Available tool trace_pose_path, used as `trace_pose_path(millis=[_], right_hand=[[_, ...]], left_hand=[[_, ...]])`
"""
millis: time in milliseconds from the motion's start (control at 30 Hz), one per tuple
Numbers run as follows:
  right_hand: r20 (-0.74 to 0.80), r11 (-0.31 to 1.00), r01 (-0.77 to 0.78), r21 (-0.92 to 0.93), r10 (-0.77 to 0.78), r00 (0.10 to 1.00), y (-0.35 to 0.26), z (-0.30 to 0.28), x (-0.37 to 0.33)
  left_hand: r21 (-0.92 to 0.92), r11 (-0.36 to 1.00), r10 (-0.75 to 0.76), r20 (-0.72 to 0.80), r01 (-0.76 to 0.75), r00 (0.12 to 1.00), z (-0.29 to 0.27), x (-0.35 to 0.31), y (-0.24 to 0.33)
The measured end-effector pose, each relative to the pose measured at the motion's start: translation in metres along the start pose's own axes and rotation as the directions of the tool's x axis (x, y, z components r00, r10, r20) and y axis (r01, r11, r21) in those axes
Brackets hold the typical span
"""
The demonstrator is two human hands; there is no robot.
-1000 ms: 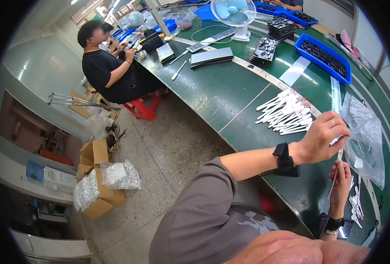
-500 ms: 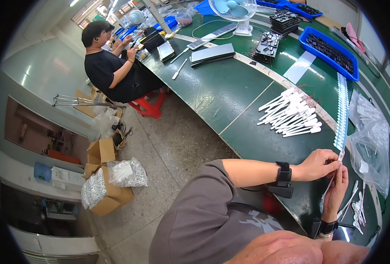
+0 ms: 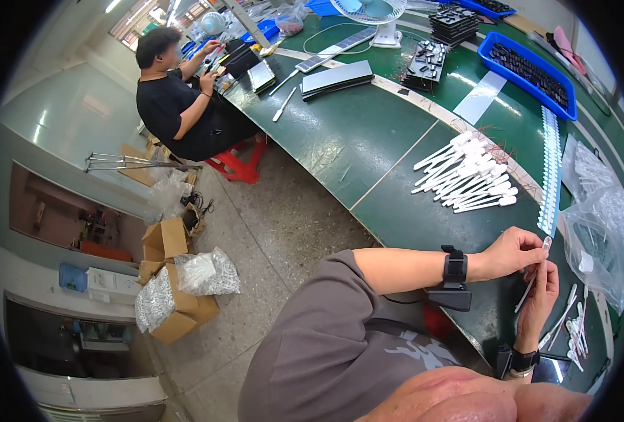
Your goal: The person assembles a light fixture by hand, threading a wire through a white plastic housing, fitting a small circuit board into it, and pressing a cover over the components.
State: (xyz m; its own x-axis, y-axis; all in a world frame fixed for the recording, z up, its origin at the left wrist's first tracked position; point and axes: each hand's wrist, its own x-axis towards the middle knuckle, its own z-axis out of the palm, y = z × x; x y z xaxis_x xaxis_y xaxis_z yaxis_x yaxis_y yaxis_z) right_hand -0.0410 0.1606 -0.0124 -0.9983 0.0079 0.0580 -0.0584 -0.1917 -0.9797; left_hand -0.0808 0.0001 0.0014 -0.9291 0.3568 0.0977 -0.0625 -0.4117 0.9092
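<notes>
Close together at the bench's right side, both my hands grip one slim white stick-shaped piece with a rounded head. My left hand pinches near the head between thumb and fingertips. Just below it, my right hand has its fingers curled round the handle, which shows thinly beside the palm. A pale strip with rows of small white tabs ends just beyond my fingertips. Left of it lies a pile of white paddle-shaped sticks with thin reddish wires. Several more white sticks lie right of my right hand.
Clear plastic bags lie at the right. Farther back are a blue tray of dark parts, stacked dark panels and a white fan. A co-worker sits at the far left on a red stool. Cardboard boxes stand on the floor.
My hands have shifted slightly, and more of the piece's rounded head shows above my fingers. The co-worker's hands and head have moved. The whole view has tilted a little.
</notes>
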Motion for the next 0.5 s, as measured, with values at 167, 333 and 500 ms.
trace_pose_path(millis=[167, 333, 500], right_hand=[[0.005, 1.000, 0.017, -0.026, -0.017, 1.000, -0.0036, -0.0008, -0.0003], [-0.012, 0.999, 0.021, -0.033, -0.022, 1.000, -0.0042, 0.0013, -0.0015], [-0.017, 0.997, 0.031, -0.064, -0.032, 0.999, -0.0068, 0.0013, -0.0011]], left_hand=[[0.011, 0.999, -0.038, 0.045, 0.038, 0.998, -0.0004, -0.0004, 0.0042], [0.029, 0.999, -0.033, 0.050, 0.031, 0.998, -0.0001, -0.0009, 0.0030], [0.061, 0.998, -0.010, 0.048, 0.007, 0.999, 0.0012, -0.0004, 0.0042]])
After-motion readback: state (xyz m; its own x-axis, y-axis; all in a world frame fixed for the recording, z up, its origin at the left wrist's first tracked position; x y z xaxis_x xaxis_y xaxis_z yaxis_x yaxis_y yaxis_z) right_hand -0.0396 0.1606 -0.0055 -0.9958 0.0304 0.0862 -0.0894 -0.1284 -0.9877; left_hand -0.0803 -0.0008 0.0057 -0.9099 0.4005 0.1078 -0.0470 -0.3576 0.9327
